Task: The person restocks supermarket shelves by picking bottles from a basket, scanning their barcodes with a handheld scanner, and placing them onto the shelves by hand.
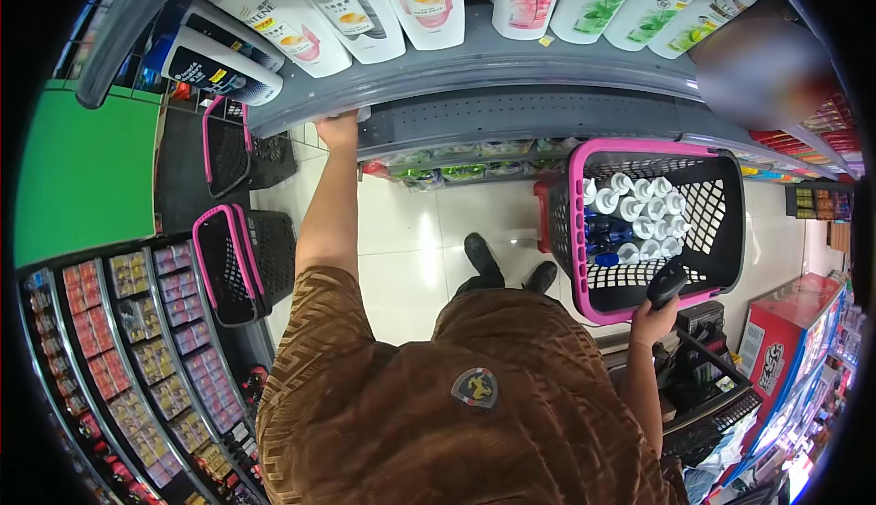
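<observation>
White-capped bottles [643, 208] in the basket [578, 231] lie just beyond the right hand [653, 321], gripping a dark object [668, 281]; left hand [339, 129] at shelf [511, 69], its grip unclear.

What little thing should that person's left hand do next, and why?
Maybe the left hand should gently slide back out. Its fingers are partly hidden beneath the upper shelf, so they could bump something unseen. The right hand seems too busy to help: it's holding a black object by the basket of white-capped bottles.
</observation>
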The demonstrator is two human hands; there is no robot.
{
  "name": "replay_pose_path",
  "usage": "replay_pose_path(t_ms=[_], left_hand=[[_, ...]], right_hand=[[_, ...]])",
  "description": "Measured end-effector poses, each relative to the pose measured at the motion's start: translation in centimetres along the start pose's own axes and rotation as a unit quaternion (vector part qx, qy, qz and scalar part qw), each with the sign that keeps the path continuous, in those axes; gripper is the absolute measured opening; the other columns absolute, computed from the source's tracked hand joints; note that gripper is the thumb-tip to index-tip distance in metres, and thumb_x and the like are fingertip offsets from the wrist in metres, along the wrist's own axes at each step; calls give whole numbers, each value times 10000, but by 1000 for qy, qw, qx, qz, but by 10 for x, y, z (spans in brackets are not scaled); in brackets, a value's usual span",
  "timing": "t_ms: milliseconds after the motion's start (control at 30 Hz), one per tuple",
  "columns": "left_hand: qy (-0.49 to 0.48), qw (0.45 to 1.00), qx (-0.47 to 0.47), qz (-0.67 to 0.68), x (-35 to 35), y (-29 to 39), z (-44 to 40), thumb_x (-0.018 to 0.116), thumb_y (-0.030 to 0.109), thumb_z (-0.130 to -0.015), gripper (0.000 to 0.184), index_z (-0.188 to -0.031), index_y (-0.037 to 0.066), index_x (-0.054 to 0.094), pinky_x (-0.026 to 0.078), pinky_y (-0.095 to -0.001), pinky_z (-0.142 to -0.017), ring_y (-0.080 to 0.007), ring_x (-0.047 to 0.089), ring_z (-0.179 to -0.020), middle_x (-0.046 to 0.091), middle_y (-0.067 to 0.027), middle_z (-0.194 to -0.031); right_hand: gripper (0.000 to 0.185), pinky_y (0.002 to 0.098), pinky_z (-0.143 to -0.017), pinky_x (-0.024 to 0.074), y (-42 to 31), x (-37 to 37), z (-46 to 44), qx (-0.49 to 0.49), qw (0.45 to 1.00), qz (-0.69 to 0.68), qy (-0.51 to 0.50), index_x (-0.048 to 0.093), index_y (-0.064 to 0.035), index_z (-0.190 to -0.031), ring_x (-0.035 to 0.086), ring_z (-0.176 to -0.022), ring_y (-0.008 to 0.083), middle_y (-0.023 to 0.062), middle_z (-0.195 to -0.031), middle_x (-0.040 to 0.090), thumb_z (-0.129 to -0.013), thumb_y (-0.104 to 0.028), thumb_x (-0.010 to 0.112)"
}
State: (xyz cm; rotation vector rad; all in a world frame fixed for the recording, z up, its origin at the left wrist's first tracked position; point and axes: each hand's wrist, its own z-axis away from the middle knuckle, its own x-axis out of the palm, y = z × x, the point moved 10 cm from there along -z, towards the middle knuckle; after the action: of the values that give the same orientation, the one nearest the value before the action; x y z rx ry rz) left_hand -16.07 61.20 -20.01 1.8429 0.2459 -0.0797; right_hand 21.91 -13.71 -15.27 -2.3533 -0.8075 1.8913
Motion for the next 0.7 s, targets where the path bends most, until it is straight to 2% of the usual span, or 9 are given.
replay_pose_path(t_ms=[67,200,267,367,500,600,667,700], left_hand=[[-61,998,25,-17,13,-27,-12,855,153,-780,659,-1339,7,538,432,-384,-1098,-281,619,-1198,655,-127,-1309],[-57,998,-7,8,8,-11,-6,848,163,-783,578,-1283,17,597,437,-377,-1091,-272,637,-1170,671,-108,-1295],[-101,984,28,-141,13,3,-7,851,170,-770,546,-1251,30,632,455,-376,-1072,-278,640,-1161,691,-118,-1254],[-42,989,70,-122,6,-23,-16,902,157,-705,576,-1219,32,674,500,-392,-999,-275,650,-1126,710,-116,-1207],[-50,991,16,-123,2,-9,-2,915,176,-694,577,-1200,28,682,488,-398,-1015,-289,649,-1132,716,-119,-1191],[-38,978,54,-200,1,3,-4,925,189,-683,675,-1266,10,637,484,-394,-1019,-293,633,-1170,684,-140,-1247],[-58,984,-5,-167,2,3,5,920,199,-694,765,-1342,-5,567,486,-384,-1017,-297,615,-1194,635,-161,-1313],[-58,984,-6,-166,4,-8,12,920,199,-694,765,-1342,-5,567,486,-384,-1017,-297,615,-1194,635,-161,-1313]], right_hand=[[465,521,-843,485,-4,-4,0,-17,999,2,27,570,10,-1207,613,-971,486,254,-1054,646,-786,-148,688],[466,520,-843,485,-2,-3,2,-30,999,16,42,564,14,-1204,611,-972,488,257,-1051,644,-790,-156,693],[471,517,-843,488,0,-2,1,-29,998,25,50,561,14,-1210,615,-982,485,259,-1057,644,-797,-166,697],[534,521,-869,484,-3,0,-3,4,1000,9,5,567,28,-1263,615,-996,476,254,-1072,652,-801,-202,704],[522,526,-854,485,2,0,-4,-5,999,26,17,568,20,-1251,618,-990,476,251,-1060,656,-803,-209,706],[516,522,-852,487,3,4,-7,35,999,33,-9,564,10,-1252,619,-992,477,251,-1060,657,-807,-211,704],[527,519,-846,488,0,0,-6,33,999,0,-22,559,6,-1260,610,-989,486,261,-1057,652,-801,-206,705],[527,519,-846,488,0,-4,-5,33,999,0,-22,559,6,-1260,610,-989,486,261,-1057,652,-801,-206,705]])
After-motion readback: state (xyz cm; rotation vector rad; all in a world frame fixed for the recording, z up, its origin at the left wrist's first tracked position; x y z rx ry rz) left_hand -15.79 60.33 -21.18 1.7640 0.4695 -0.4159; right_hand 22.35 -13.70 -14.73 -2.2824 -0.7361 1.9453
